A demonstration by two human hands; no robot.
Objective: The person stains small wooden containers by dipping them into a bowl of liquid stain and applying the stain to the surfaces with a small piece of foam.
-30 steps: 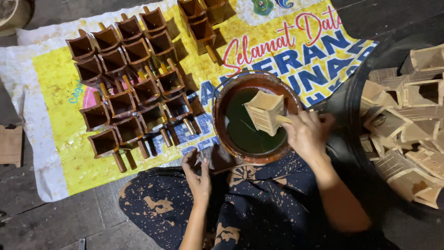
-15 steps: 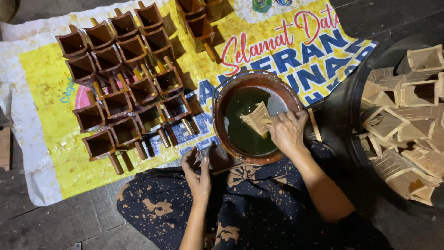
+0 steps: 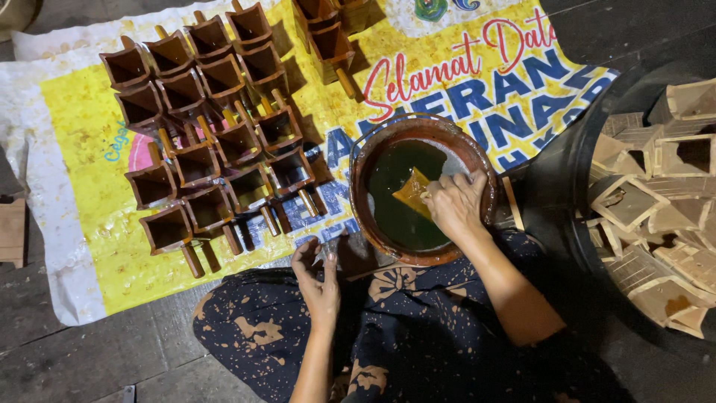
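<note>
The printed yellow banner [image 3: 89,224] carries rows of brown-stained scoops [image 3: 201,142]; a black tub [image 3: 556,186] to the right holds pale unstained ones [image 3: 656,201]. In the round basin [image 3: 365,216] of dark stain, the wooden scoop [image 3: 412,190], raised clear a second ago, now sits mostly submerged, so it is soaking. The right hand [image 3: 456,205] pinches its handle. The left hand [image 3: 319,287] rests on the knee, fingers loosely spread.

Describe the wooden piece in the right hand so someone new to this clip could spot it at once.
Start at the round brown bowl of dark green liquid in the middle, on the yellow printed sheet. The right hand reaches into it and holds a pale wooden piece, mostly sunk. Unlike the dark brown stained pieces in rows to the left and the dry pale ones heaped on the right, it alone sits in liquid.
</note>
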